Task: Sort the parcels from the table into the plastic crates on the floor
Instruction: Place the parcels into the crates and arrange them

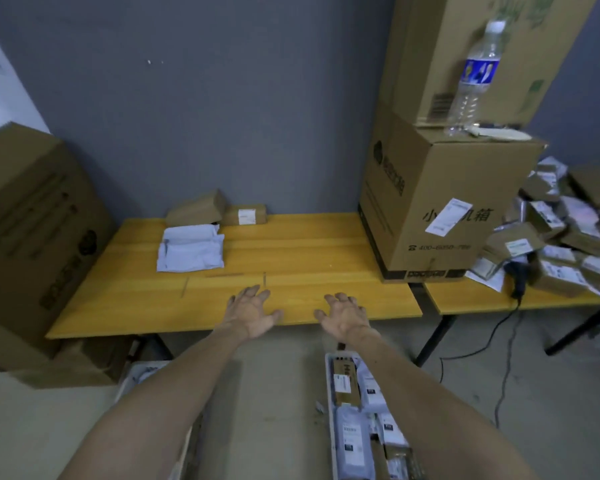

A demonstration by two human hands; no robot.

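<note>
White soft plastic mailer bags lie stacked far left on the yellow wooden table, beside small brown cardboard parcels; a hasty grab could make the slippery pile slide apart. The left hand and right hand reach over the near table edge, fingers spread apart, holding nothing.

Yellow wooden table: white mailer bags, two brown boxes, big carton.

Both bare forearms reach forward side by side, palms down. The left hand and the right hand hang over the worktop's near edge, fingers spread and loosely bent, gripping nothing, slightly apart.
</note>
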